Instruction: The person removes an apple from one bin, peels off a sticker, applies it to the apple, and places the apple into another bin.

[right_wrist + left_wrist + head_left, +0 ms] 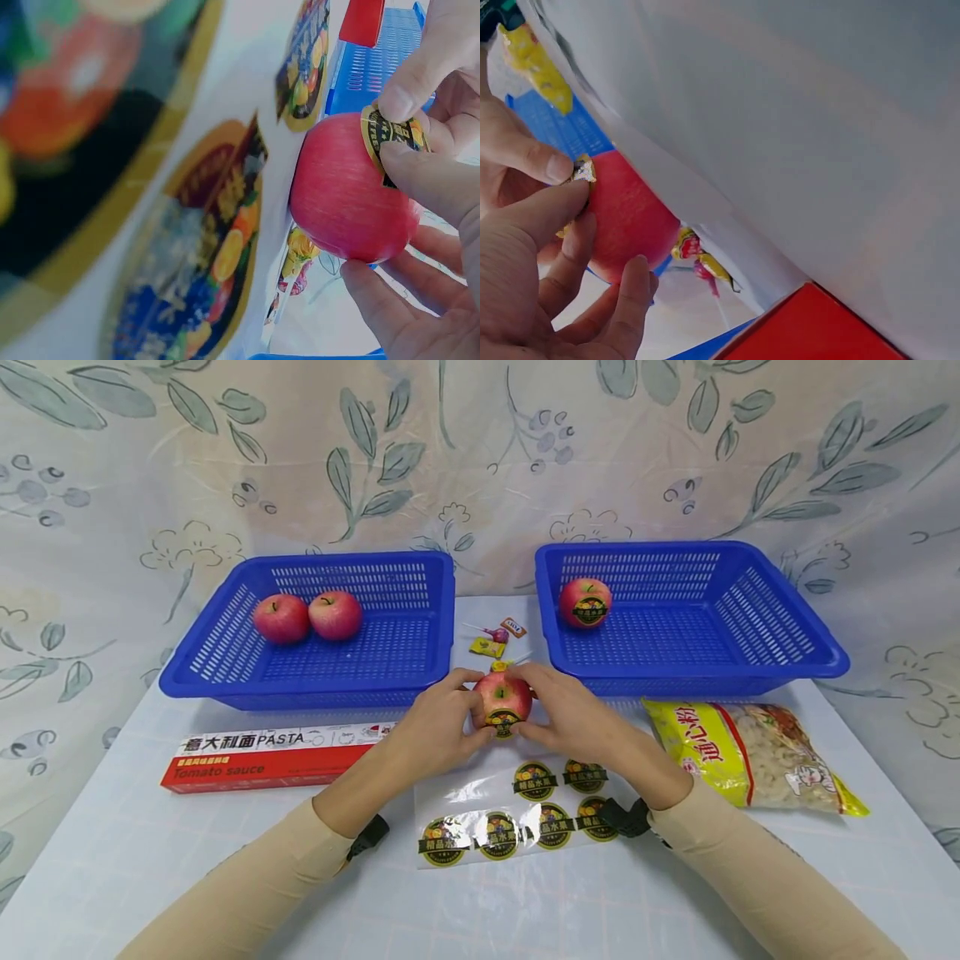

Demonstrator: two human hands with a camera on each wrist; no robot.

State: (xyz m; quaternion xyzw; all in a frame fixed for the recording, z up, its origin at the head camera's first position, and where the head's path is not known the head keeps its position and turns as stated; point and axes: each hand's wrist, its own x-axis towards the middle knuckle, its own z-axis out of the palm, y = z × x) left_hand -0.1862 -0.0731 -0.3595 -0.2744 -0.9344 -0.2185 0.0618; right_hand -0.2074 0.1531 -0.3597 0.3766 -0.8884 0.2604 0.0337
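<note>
Between both hands, a red apple [501,687] stands at the middle of the table. A black and gold round sticker [390,139] is on its side facing the person. My left hand [444,720] grips the apple from the left, its thumb on the sticker. From the right, my right hand [573,714] holds it with curled fingers, and that thumb also presses the sticker. In the right wrist view the sticker's edge by the thumbs looks slightly raised. Just in front of the hands lies a clear sheet [480,802] with several matching stickers.
Two red apples sit in the left blue basket [375,677]; one stickered apple [585,603] sits in the right blue basket [697,672]. Wrapped candies [487,647] lie between the baskets. A red pasta box [277,760] is at left, a yellow pasta bag [757,756] at right.
</note>
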